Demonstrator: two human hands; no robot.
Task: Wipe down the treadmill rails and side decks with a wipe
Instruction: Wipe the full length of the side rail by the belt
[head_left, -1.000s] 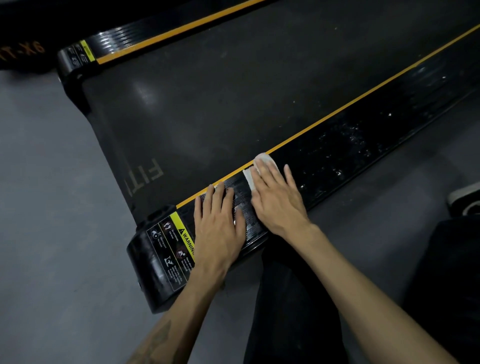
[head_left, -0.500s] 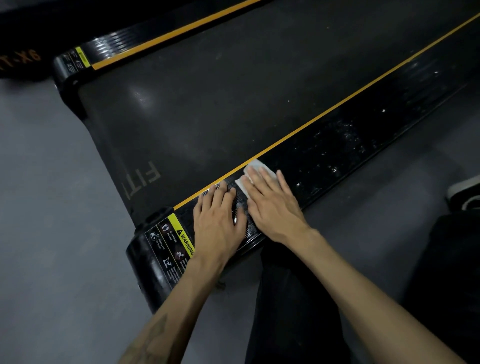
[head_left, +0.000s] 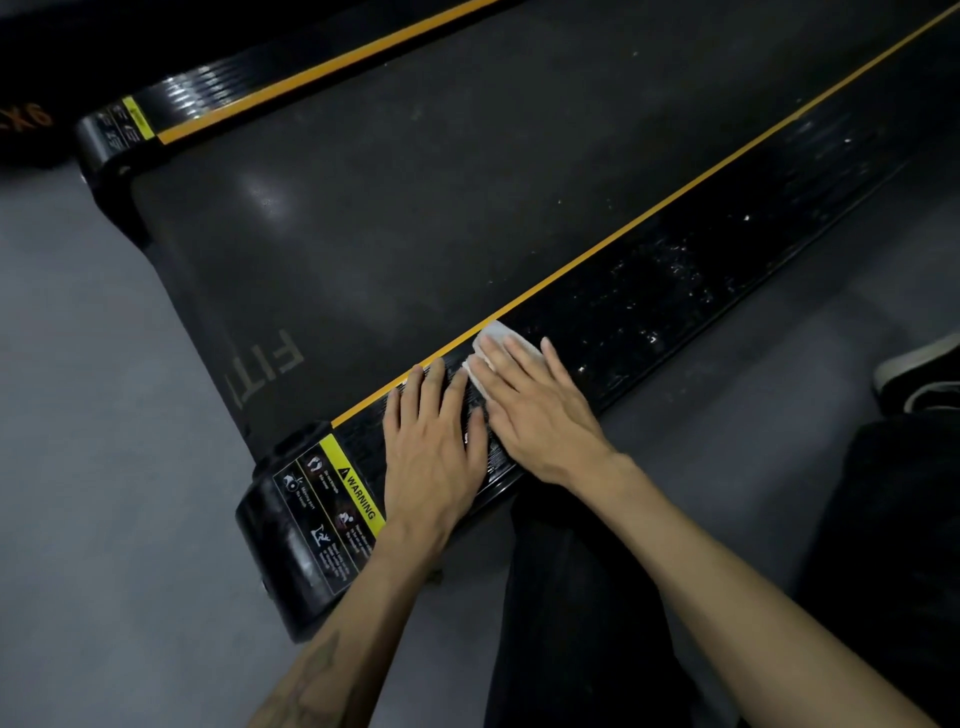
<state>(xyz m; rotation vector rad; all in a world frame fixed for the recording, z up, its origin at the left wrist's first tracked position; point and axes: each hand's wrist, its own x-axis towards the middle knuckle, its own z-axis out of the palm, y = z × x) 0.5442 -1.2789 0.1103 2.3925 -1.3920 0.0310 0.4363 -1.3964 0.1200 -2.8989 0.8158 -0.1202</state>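
As the flat right hand (head_left: 540, 410) presses the wipe (head_left: 491, 345) on the near side deck (head_left: 675, 291) — left hand (head_left: 434, 449) flat beside it — the wipe could bunch, leaving far specks.

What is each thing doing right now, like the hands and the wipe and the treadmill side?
left hand: flat, resting on the side deck
right hand: flat, pressing the wipe
wipe: crumpled, under the fingers
side deck: speckled with white spots
belt: dusty

Smooth grey floor (head_left: 93, 467) under dim light; a dark shoe (head_left: 919, 376) at right.
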